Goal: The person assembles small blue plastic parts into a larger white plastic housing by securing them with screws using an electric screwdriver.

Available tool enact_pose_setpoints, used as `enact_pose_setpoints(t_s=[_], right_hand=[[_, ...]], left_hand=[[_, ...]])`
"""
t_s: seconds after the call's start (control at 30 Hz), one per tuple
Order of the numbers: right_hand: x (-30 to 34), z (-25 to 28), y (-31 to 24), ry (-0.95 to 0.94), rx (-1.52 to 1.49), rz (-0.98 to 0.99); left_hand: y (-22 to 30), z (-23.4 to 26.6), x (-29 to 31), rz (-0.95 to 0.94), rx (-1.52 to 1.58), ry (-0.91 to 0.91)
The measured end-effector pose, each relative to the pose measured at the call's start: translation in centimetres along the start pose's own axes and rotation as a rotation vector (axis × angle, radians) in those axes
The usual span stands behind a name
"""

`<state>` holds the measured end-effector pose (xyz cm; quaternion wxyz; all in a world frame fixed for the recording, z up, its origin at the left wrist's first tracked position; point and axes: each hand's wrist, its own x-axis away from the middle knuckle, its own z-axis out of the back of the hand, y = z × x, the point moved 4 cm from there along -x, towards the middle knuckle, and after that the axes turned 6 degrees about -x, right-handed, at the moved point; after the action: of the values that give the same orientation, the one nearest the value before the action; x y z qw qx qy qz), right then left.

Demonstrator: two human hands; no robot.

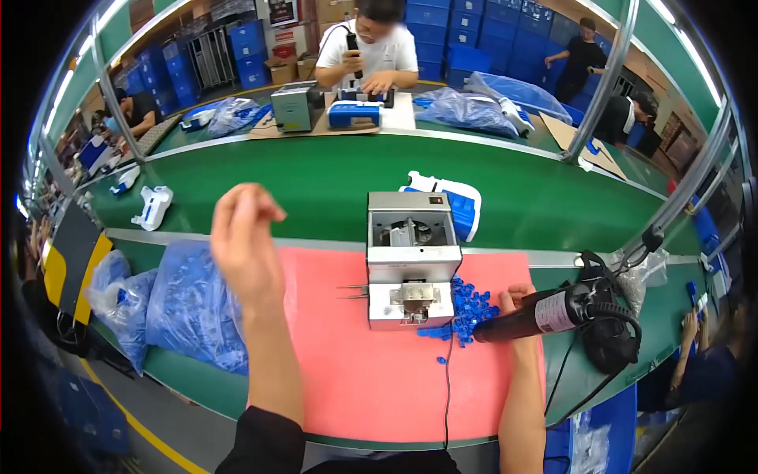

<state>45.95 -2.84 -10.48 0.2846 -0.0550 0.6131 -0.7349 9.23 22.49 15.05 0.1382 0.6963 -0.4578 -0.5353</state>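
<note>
Two bare hands in our view, one each side of a metal desktop machine (410,261) on a pink mat (355,395). Left hand (249,241) is raised over the left part of the mat, well apart from the machine; fingers bent inward, slightly blurred. We can't tell whether the tips meet or pinch anything.

Right hand (517,300) is at the right side of the mat, partly hidden by a black cylindrical tool (529,314) with a pale label. Some fingers show past the tool's upper edge, near the pile of small blue parts (471,308). We can't say if that hand grips the tool or just sits under it; its palm is covered.

Blue pile lies on the mat against the machine's right side, one loose piece just below it. Tool's front end overlaps the pile's lower right from our angle. Thin dark cable (448,387) runs down the mat below the machine.

Left of the mat we have bags of blue pieces (193,308). Behind the machine, a blue-and-white housing (466,209) sits on the green belt (300,182); a white housing (152,208) lies farther left. Across the belt, a person in white (399,55) holds another black tool (353,51) upright.
</note>
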Motion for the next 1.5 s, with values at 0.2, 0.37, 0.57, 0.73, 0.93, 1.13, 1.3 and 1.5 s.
enact_pose_setpoints(t_s=[0.2, 0.37, 0.57, 0.73, 0.93, 1.13, 1.3, 1.5], right_hand=[[1.8, -1.5, -7.1, -0.059, 0.142, -0.018], [2.1, -2.2, -6.2, -0.093, 0.135, -0.004], [1.9, -1.7, -5.0, -0.103, -0.067, -0.079], [1.4, -2.7, -7.5, -0.098, 0.077, -0.019], [-2.3, 1.1, 4.6, 0.026, 0.127, 0.185], [0.7, -0.6, -9.2, -0.011, -0.117, 0.097], [2.4, 3.6, -10.3, 0.396, -1.02, 0.009], [11.9, 5.0, -12.5, 0.123, -0.934, 0.035]], left_hand=[[-15.8, -2.3, -3.4, -0.003, -0.953, -0.539], [-20.8, -5.3, -0.6, -0.46, -1.111, -1.036], [-25.4, -9.5, 1.7, -0.764, -1.162, -1.2], [-24.7, -8.3, 0.4, -0.681, -1.218, -0.983], [-18.6, -2.7, -5.7, 0.121, -0.974, -0.208], [-1.5, 10.0, 0.0, 0.504, 0.009, 0.102], [1.6, 11.8, 11.9, 1.0, -0.152, -0.5], [-4.8, 2.7, 18.4, 1.026, -0.078, -1.169]])
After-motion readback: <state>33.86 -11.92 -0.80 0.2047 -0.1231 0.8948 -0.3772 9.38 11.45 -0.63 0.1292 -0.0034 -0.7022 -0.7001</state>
